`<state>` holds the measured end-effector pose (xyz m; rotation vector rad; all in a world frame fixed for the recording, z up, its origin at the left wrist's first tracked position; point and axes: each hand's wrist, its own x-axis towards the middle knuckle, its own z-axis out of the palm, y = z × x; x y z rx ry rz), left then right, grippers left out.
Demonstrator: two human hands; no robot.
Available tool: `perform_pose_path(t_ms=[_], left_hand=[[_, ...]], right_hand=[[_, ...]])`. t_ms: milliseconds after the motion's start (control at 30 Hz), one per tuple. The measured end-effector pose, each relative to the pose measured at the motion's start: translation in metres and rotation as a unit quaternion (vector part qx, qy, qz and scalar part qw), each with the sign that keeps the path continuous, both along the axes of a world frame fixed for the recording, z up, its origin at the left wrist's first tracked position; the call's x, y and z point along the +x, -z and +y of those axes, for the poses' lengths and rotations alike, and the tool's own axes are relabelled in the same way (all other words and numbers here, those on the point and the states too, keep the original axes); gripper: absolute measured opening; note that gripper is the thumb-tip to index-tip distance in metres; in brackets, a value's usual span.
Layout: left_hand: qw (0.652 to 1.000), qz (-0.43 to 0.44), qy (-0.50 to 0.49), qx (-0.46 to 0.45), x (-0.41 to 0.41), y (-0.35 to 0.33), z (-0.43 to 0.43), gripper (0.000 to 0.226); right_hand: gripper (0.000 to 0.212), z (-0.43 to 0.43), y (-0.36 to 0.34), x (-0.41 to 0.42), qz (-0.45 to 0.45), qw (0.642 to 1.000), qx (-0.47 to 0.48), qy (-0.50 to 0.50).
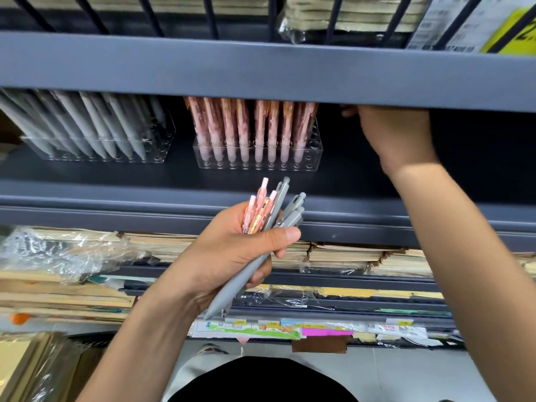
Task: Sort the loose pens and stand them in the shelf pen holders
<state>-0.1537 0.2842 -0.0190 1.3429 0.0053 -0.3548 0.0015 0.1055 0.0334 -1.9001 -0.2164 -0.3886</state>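
I noted a dark shelf beam (261, 68) across the upper frame. It hid the tops of everything on the shelf below it. At upper left, a clear holder (166, 146) carried slanted grey pens (95, 126). At centre, a second holder (317, 158) carried upright pink pens (232, 132). Paper stacks (348, 253) filled the lower shelves, with price labels (290, 329) along the bottom edge.

The left hand (229, 256) sat at mid-frame, in front of the shelf lip and below the second holder. Its thumb and fingers were clamped on the loose pens (258, 265), a mixed pink and grey bundle pointing up and right.

The right hand (397, 134) reached into the shelf at upper right, beside the second holder. The beam covered its fingers, so I could not tell its grip.
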Motion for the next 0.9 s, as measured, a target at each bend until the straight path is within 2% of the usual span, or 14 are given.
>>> perform_pose_path(t_ms=[67, 100, 200, 267, 367, 500, 733, 900], left_hand=[[1.000, 0.001, 0.008, -0.001, 0.001, 0.001, 0.000, 0.010], [1.000, 0.002, 0.012, 0.003, 0.001, 0.002, -0.001, 0.011], [1.000, -0.001, 0.016, 0.018, 0.003, 0.005, -0.002, 0.018], [0.999, -0.006, 0.029, 0.021, 0.003, 0.006, -0.005, 0.022], [0.999, -0.014, 0.052, 0.011, 0.002, 0.007, -0.010, 0.020], [0.998, -0.009, 0.059, 0.009, -0.001, 0.009, -0.015, 0.023], [0.997, -0.019, 0.061, 0.031, 0.002, 0.003, -0.019, 0.022], [0.998, 0.002, 0.051, 0.026, 0.003, 0.002, -0.023, 0.020]], right_hand=[[0.021, 0.000, 0.001, -0.015, 0.013, 0.994, 0.107, -0.021], [0.017, -0.001, 0.002, -0.028, 0.025, 0.991, 0.114, -0.062], [0.005, -0.004, 0.014, -0.059, 0.077, 0.975, 0.032, -0.207], [0.008, -0.005, 0.017, -0.071, 0.096, 0.962, -0.019, -0.255], [0.011, -0.006, 0.015, -0.078, 0.099, 0.948, -0.022, -0.300], [0.012, -0.006, 0.017, -0.081, 0.119, 0.935, -0.052, -0.330], [0.005, -0.001, 0.029, -0.084, 0.129, 0.948, 0.061, -0.286], [0.007, 0.002, 0.028, -0.084, 0.116, 0.959, 0.091, -0.243]])
